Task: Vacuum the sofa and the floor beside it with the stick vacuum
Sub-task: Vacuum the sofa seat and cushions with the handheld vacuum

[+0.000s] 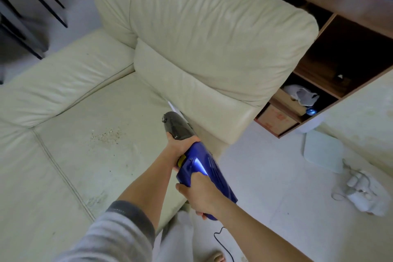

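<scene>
Head view, looking down over a cream leather sofa [89, 95] that fills the left and centre of the frame.

Vacuum [197, 166]: blue body with a dark grey front section, lower centre of frame, angled up and to the left. Its pale nozzle [171, 106] points into the crease where the seat meets the backrest cushion [212, 34], just right of centre.

Left hand [178, 147]: fingers wrapped round the vacuum where the grey section joins the blue body. The arm reaches in from the lower left, its grey sleeve [119, 234] pushed up.

Right hand [197, 195]: clenched round the rear handle of the blue body, lower centre. Bare forearm runs off toward the lower right corner.

A thin black cord [221, 240] trails from below the right hand down to the floor at the bottom of the frame.

Crumbs [106, 134]: a scatter of pale brown bits on the seat cushion, left of the vacuum's grey end and apart from the nozzle.

Floor [276, 176]: pale, right of the sofa. A white flat scale-like pad [323, 151] lies at right, with a white power strip and cable [361, 193] just below it.

Wooden shelf unit [340, 49] in the upper right, holding a cardboard box [276, 117] and a crumpled grey cloth [302, 93]. Black chair legs [51, 4] in the upper left.
</scene>
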`<state>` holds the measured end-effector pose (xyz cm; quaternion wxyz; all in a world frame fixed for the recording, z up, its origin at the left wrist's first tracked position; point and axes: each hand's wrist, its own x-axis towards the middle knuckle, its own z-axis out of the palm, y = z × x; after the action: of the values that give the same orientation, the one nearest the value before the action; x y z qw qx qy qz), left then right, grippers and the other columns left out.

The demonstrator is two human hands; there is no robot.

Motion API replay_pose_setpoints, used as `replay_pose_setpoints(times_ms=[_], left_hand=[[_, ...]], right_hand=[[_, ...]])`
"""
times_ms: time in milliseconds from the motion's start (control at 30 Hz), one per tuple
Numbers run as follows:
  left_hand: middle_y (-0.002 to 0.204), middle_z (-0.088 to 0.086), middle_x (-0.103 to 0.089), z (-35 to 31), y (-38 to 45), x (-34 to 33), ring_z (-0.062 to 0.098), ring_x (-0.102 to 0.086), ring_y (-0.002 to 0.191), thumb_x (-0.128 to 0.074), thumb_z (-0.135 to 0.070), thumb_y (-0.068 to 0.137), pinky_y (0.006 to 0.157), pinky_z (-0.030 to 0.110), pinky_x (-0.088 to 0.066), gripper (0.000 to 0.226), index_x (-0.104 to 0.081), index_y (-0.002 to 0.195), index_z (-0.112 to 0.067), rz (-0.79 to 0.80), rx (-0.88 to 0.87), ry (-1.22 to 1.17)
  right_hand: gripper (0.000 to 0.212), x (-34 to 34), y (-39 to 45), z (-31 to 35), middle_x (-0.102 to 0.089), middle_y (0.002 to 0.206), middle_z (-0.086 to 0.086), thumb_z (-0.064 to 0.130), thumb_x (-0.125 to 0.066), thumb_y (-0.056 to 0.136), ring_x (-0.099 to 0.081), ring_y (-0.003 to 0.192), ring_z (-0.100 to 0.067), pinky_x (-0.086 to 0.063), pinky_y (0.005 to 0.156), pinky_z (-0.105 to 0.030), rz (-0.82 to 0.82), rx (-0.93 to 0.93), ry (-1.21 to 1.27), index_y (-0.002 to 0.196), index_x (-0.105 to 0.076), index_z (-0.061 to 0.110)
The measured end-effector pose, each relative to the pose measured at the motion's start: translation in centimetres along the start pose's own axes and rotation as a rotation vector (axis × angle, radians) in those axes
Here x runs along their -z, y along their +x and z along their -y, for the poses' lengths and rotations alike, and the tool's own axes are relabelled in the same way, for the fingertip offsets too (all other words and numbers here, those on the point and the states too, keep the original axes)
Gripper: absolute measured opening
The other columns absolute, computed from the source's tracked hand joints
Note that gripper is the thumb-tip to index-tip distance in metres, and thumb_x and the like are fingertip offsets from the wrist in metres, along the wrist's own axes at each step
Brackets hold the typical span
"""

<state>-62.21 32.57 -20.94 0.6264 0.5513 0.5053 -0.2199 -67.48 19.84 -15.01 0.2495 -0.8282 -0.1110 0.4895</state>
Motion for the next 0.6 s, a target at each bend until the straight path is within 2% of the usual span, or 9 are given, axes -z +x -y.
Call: replay_pose_setpoints(times_ms=[133, 267, 367, 600], left_hand=[[0.111, 0.014, -0.059, 0.7, 0.2, -0.7, 0.035, -0.065, 0.089, -0.078, -0.039, 0.072, 0.080, 0.056, -0.056, 0.114, 0.007, 0.149, -0.040, 0.007, 0.003, -0.012], [0.110, 0.013, -0.057, -0.6, 2.4, 0.1, 0.031, -0.065, 0.088, -0.081, -0.034, 0.073, 0.078, 0.048, -0.058, 0.109, -0.004, 0.150, -0.034, -0.001, -0.043, -0.090], [0.113, 0.013, -0.057, -1.7, 4.6, 0.4, 0.033, -0.066, 0.090, -0.084, -0.034, 0.068, 0.075, 0.050, -0.059, 0.110, -0.010, 0.149, -0.036, 0.001, -0.038, -0.108], [0.110, 0.014, -0.058, -4.4, 8.1, 0.8, 0.035, -0.066, 0.091, -0.084, -0.035, 0.068, 0.074, 0.051, -0.058, 0.110, -0.008, 0.148, -0.037, -0.038, -0.065, -0.066]], right_hand=[[0.041, 0.0, 0.0, -1.0, -0.049, 0.058, -0.010, 0.039, -0.048, 0.098, -0.045, 0.040, -0.023, -0.040, 0.043, -0.026, -0.009, -0.001, 0.045, 0.070, -0.044, 0.010], [0.041, 0.5, 2.7, 0.3, -0.048, 0.053, -0.011, 0.037, -0.048, 0.098, -0.042, 0.035, -0.022, -0.040, 0.042, -0.024, 0.000, -0.009, 0.024, 0.069, -0.043, 0.008], [0.040, 0.7, 5.5, 0.9, -0.048, 0.052, -0.010, 0.037, -0.048, 0.098, -0.044, 0.036, -0.022, -0.037, 0.039, -0.022, 0.008, -0.043, 0.013, 0.070, -0.042, 0.010], [0.036, 1.9, 9.8, 1.7, -0.050, 0.060, -0.009, 0.039, -0.048, 0.098, -0.047, 0.044, -0.022, -0.040, 0.043, -0.025, 0.000, -0.062, 0.018, 0.079, -0.046, 0.009]])
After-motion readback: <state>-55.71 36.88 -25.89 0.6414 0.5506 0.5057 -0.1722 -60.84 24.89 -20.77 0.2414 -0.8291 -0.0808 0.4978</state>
